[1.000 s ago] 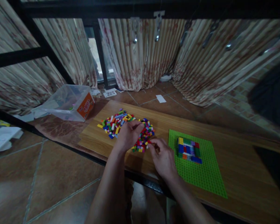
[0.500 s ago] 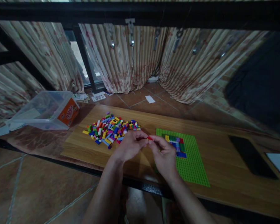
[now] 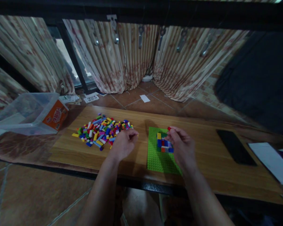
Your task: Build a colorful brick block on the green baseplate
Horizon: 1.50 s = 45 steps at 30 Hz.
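My right hand (image 3: pixel 183 147) pinches a small red toy brick (image 3: pixel 169 128) between thumb and fingertips, above the far part of the green baseplate (image 3: pixel 153 161). On that plate, partly hidden by the hand, sits a flat group of joined coloured bricks (image 3: pixel 164 143) in blue, yellow, red, white and orange. My left hand (image 3: pixel 124 144) is closed, thumb and fingers together, between the loose bricks and the plate. A tiny yellowish spot shows at its fingertips, too small to name. Just beyond it spreads a pile of loose toy bricks (image 3: pixel 106 130) in many colours.
A clear plastic box (image 3: pixel 28 125) with an orange label stands at the left. On the wooden board (image 3: pixel 200 150) to the right lies a black flat slab (image 3: pixel 235 147), with a white sheet (image 3: pixel 269 160) beyond it. Curtains (image 3: pixel 129 59) hang behind.
Both hands were together around the red brick; now they are apart. My right hand has carried the brick right, over the baseplate, while my left has drawn back left. The view has turned slightly right.
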Motion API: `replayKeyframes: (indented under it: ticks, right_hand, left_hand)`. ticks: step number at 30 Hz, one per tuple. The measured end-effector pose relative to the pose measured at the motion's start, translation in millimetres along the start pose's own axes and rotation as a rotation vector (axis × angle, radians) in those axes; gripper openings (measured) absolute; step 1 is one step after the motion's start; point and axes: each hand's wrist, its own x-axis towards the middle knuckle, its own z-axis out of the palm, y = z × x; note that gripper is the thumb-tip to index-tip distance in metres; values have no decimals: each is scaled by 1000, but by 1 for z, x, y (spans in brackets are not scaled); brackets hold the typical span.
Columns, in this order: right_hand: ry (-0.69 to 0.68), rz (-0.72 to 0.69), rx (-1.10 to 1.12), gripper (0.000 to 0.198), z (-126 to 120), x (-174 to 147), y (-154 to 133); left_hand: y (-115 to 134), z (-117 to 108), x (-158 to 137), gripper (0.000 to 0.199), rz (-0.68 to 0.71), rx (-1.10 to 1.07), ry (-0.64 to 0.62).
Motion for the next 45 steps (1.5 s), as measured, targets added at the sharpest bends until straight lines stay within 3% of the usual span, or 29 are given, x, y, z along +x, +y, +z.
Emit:
replayKeyframes:
  ticks: [5,9,14,24,28,33,39,45]
  right_hand:
    - [91,10,-200,28,-54,26,-5]
    - [-28,95,-324,31,-75,27,-6]
    - [-228,228,-400,30,-81,19,-6]
    - [-301,309,-317,32,-80,15,-3]
    - [-360,320,-396,29,-77,14,1]
    - [-399,233,-511,29,-77,15,7]
    - [-427,159,-549,30,-79,16,12]
    - [-459,110,-553,30,-80,15,13]
  left_hand:
    - [-3,-1,0,24,-26,407,37]
    - [0,0,0,27,-52,581,23]
    - [-2,3,0,28,-52,703,-21]
    - [-3,8,1,28,-56,768,-30]
    - [8,17,3,25,-2,657,-3]
    - [28,46,-6,23,115,383,-110]
    - [41,80,-15,24,79,240,-268]
    - [40,95,-14,30,51,210,-359]
